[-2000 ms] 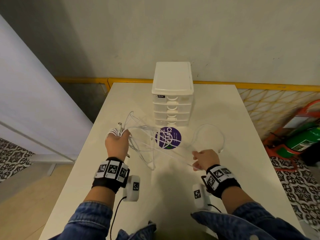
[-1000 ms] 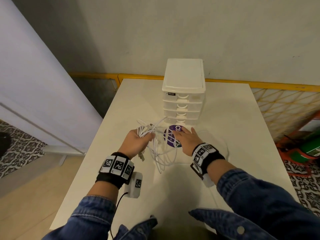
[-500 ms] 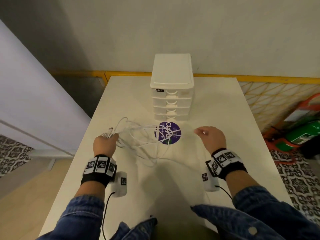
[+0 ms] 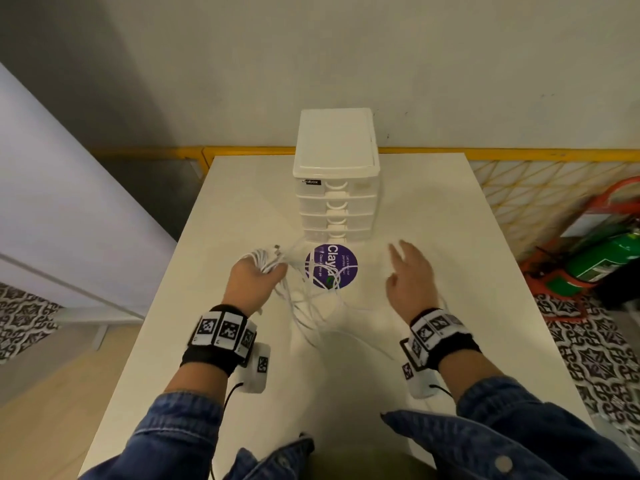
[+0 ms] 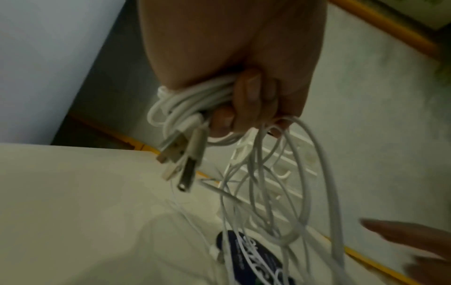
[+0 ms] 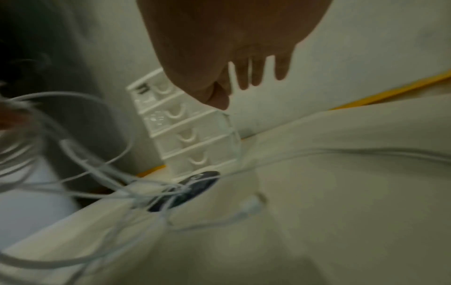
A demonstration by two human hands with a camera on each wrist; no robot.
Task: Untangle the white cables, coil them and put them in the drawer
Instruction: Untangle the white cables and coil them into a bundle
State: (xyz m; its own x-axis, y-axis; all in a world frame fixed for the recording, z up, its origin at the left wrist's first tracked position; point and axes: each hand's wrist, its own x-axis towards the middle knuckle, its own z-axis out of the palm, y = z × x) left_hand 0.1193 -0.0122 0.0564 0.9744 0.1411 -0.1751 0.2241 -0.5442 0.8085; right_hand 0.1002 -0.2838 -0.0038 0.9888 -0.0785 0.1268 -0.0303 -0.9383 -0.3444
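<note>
My left hand (image 4: 254, 282) grips a bundle of white cables (image 4: 265, 259) above the table, left of the purple sticker. In the left wrist view the curled fingers (image 5: 246, 100) clamp several cable loops (image 5: 195, 98), and USB plugs (image 5: 180, 152) stick out below. Loose cable strands (image 4: 311, 306) trail from the fist across the table. My right hand (image 4: 410, 275) hovers to the right with fingers spread and holds nothing; the right wrist view shows its fingers (image 6: 258, 71) straight. The white drawer unit (image 4: 336, 178) stands behind, all drawers closed.
A round purple sticker (image 4: 330, 266) lies on the white table (image 4: 433, 216) in front of the drawer unit. A yellow rail (image 4: 519, 154) runs behind the table. A green cylinder (image 4: 606, 261) in an orange frame sits on the floor at right.
My right hand let go of the cable strand and opened its fingers. My left hand moved right and forward with the bundle, toward the sticker.
</note>
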